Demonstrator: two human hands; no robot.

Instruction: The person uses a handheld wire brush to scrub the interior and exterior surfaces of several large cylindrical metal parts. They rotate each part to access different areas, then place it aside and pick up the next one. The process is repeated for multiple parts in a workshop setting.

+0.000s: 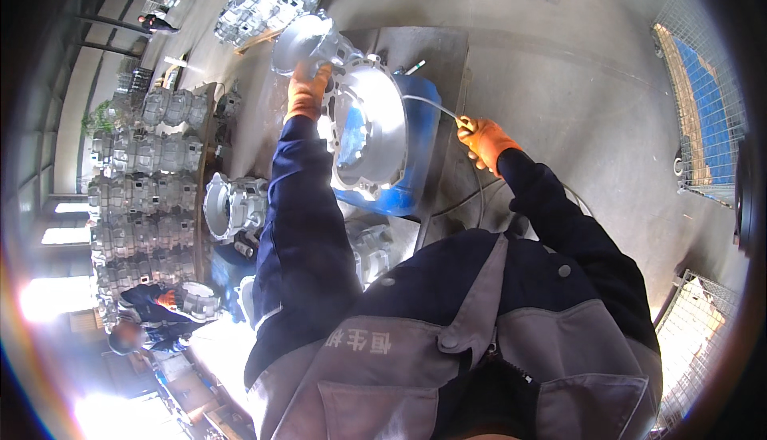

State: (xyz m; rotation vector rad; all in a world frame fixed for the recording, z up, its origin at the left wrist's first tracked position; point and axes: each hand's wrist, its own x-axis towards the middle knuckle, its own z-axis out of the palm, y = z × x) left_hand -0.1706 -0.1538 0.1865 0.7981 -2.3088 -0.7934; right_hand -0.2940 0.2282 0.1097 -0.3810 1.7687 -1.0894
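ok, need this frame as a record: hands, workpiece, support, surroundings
left hand: orange glove, at the metal housing; grip partly hidden
right hand: orange glove, holding a thin-tubed tool
tube tip: by the housing's ring
support: blue container beneath the ring
co-worker: lower left, beside another housing
surroundings: stacked castings left, wire cage right

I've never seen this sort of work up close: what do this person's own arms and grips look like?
The left grip and right grip wear orange gloves. Long, creased, dark navy sleeves cover both arms down to the gloves.
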